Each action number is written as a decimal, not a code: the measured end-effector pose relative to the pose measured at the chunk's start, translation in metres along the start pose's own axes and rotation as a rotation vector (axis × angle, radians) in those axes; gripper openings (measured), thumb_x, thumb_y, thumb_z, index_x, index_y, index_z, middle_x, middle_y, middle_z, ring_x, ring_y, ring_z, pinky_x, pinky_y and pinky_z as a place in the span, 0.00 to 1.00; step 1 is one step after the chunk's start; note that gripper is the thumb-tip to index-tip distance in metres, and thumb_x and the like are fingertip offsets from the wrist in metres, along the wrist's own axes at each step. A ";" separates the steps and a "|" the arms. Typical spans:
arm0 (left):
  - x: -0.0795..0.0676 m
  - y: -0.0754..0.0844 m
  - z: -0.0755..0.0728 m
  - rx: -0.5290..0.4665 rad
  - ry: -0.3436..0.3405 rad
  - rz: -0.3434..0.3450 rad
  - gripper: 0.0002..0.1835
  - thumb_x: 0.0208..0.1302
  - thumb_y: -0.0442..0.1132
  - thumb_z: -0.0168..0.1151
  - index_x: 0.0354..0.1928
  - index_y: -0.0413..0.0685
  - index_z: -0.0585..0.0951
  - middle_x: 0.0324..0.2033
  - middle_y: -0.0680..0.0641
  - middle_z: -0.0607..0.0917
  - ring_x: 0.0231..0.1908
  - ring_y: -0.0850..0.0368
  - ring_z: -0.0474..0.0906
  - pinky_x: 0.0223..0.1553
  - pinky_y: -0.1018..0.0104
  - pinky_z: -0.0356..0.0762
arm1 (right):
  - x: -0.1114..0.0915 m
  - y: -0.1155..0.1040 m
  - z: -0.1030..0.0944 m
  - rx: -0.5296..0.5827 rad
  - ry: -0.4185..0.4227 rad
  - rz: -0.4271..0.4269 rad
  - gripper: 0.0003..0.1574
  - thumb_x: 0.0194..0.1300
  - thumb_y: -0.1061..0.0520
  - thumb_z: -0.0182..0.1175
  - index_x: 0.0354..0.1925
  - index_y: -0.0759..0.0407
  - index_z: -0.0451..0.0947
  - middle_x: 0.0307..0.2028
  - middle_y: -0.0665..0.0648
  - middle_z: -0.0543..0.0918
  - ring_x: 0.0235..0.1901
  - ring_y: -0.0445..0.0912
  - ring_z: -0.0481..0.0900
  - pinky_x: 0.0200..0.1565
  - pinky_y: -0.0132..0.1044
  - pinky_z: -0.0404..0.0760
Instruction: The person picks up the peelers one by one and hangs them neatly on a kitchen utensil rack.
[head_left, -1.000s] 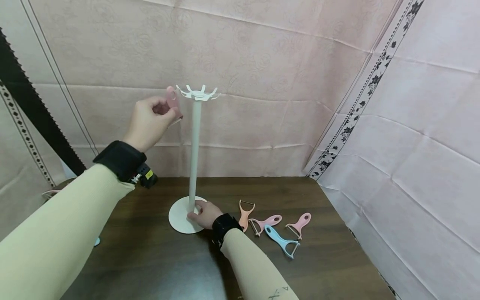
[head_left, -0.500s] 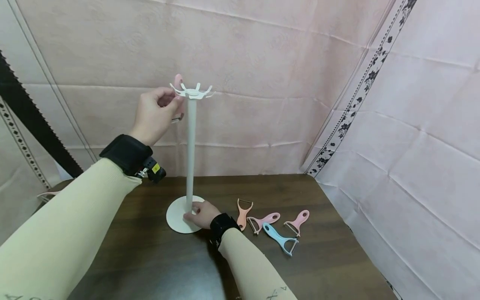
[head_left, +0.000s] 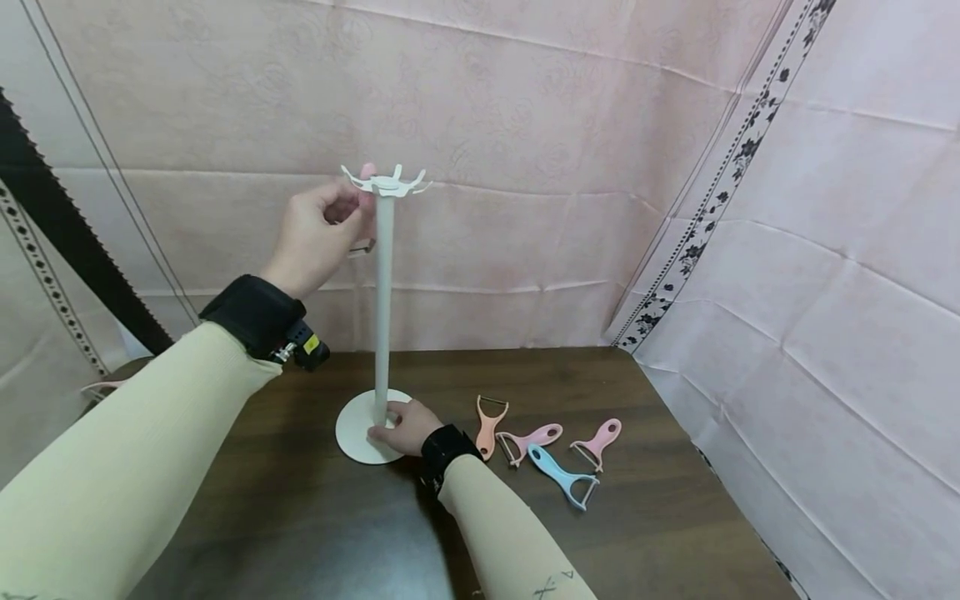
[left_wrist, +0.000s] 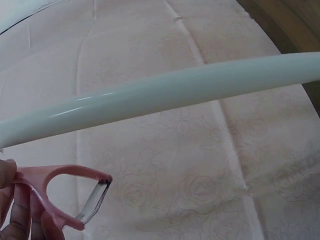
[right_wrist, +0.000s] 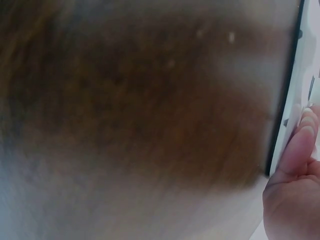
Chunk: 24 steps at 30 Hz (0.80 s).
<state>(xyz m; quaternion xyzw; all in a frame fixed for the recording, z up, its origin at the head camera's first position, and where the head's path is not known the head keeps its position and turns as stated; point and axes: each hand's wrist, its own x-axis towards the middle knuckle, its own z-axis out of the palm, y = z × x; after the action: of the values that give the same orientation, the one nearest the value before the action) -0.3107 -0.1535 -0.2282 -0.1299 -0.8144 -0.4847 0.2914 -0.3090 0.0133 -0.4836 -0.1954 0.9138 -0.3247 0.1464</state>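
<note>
A white rack (head_left: 383,292) with a round base and a crown of upturned hooks (head_left: 388,185) stands upright on the table. My left hand (head_left: 315,237) pinches a pink peeler (left_wrist: 37,175) by its handle beside the crown. In the head view the handle's end shows behind the hooks; whether it touches one is hard to tell. The left wrist view shows the peeler's forked head and blade hanging free, apart from the pole (left_wrist: 165,90). At the rack's foot, my right hand (head_left: 412,427) grips the lower pole just above the base (head_left: 356,429).
To the right of the rack lie an orange peeler (head_left: 488,429), a pink peeler (head_left: 536,438), a blue peeler (head_left: 558,475) and another pink peeler (head_left: 600,442). Patterned cloth (head_left: 525,250) hangs behind the wooden table (head_left: 637,533). Something pale pokes out beyond the left sleeve.
My left hand has brought the pink peeler rightward to the crown, and its handle has risen and then dropped lower behind the hooks. The right hand keeps its hold at the rack's foot.
</note>
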 end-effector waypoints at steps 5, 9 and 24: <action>-0.007 -0.006 -0.004 0.045 -0.020 0.015 0.16 0.69 0.46 0.56 0.49 0.42 0.81 0.36 0.46 0.81 0.35 0.55 0.73 0.38 0.68 0.69 | 0.005 0.004 0.005 -0.005 0.016 -0.010 0.30 0.60 0.40 0.65 0.58 0.47 0.78 0.28 0.48 0.78 0.29 0.42 0.73 0.33 0.33 0.71; -0.015 -0.014 -0.009 0.063 -0.026 0.035 0.18 0.68 0.47 0.58 0.52 0.42 0.80 0.38 0.46 0.82 0.36 0.56 0.75 0.39 0.69 0.70 | 0.004 0.004 0.005 -0.004 0.017 -0.008 0.30 0.59 0.39 0.65 0.58 0.47 0.78 0.29 0.48 0.78 0.30 0.42 0.74 0.34 0.34 0.72; -0.066 -0.103 -0.065 0.463 -0.255 -0.079 0.18 0.70 0.44 0.56 0.53 0.38 0.76 0.42 0.38 0.81 0.43 0.45 0.76 0.43 0.49 0.73 | 0.007 0.007 0.008 -0.026 0.015 -0.028 0.31 0.60 0.39 0.65 0.59 0.49 0.77 0.25 0.49 0.76 0.26 0.42 0.71 0.30 0.33 0.70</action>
<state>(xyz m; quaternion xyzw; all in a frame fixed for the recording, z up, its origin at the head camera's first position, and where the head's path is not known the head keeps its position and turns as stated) -0.2866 -0.2563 -0.3182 -0.0881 -0.9382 -0.2764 0.1890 -0.3137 0.0110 -0.4945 -0.2077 0.9162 -0.3161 0.1323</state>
